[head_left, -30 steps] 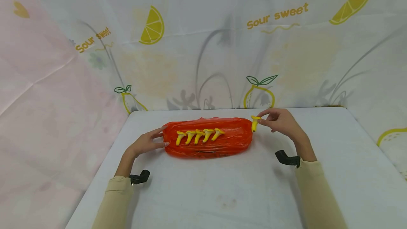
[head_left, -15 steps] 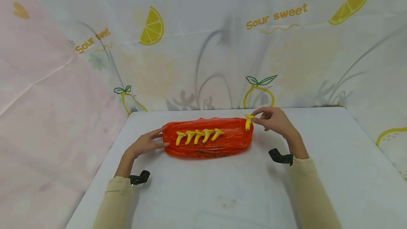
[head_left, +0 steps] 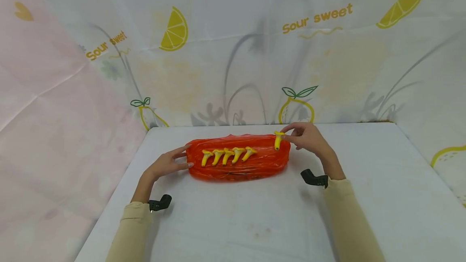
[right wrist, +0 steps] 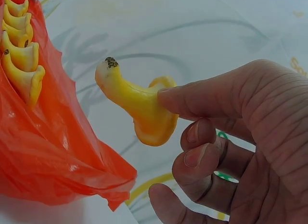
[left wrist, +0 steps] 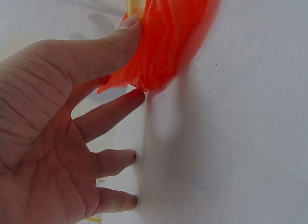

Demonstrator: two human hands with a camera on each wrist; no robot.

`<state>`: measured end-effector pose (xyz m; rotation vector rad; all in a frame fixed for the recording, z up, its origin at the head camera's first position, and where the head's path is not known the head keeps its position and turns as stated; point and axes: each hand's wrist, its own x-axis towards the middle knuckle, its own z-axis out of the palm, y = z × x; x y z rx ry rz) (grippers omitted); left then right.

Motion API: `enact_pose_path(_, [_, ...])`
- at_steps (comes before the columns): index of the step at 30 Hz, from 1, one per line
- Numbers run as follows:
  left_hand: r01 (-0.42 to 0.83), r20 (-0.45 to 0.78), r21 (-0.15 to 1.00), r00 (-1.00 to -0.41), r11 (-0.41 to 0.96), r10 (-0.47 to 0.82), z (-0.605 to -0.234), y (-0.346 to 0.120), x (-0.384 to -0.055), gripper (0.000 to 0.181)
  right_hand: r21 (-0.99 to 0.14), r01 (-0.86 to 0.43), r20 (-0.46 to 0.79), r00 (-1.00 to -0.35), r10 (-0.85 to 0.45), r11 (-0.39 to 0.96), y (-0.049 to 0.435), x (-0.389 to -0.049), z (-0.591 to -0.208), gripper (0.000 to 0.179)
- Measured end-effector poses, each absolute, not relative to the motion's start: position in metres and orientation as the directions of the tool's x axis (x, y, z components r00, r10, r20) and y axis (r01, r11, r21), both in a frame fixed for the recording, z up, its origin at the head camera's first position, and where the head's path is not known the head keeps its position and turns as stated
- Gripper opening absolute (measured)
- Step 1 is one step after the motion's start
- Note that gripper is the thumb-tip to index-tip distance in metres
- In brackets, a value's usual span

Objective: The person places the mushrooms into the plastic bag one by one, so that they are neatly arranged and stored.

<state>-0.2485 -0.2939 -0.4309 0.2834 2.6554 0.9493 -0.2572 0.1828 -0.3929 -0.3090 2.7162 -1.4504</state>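
Observation:
A red plastic bag (head_left: 267, 161) lies flat on the table, long side across. Several yellow chanterelle mushrooms (head_left: 227, 155) sit on it in a row, left of its middle. My left hand (head_left: 166, 165) holds the bag's left end, thumb on top and forefinger partly hidden behind the plastic; its other fingers are spread. My right hand (head_left: 308, 138) pinches another chanterelle (right wrist: 142, 106) by its cap, between thumb and forefinger. In the head view this mushroom overlaps the bag's right end, stem pointing down; the right wrist view shows its dark-speckled stem tip pointing away from the hand.
The table (head_left: 247, 217) has a white cover. Behind it hangs a pale cloth (head_left: 233, 72) printed with lemons and words. Both wrists carry black cameras, the right one (head_left: 314, 178) hanging low over the table.
My right hand has moved left with the pinched chanterelle, from beside the bag's right edge to over its right end. The left hand and the row of mushrooms stay put.

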Motion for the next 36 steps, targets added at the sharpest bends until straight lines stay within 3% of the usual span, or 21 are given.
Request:
enact_pose_path(24, [0.083, -0.218, 0.638, -0.934, 0.766, 0.283, -0.432, -0.295, -0.250, 0.084, -0.843, -0.199, 0.076, -0.964, -0.255, 0.500, 0.151, -0.265, -0.397, 0.023])
enact_pose_path(36, [0.088, -0.218, 0.632, -0.933, 0.770, 0.286, -0.431, -0.296, -0.250, 0.085, -0.837, -0.161, 0.036, -0.970, -0.240, 0.523, 0.136, -0.264, -0.402, 0.021])
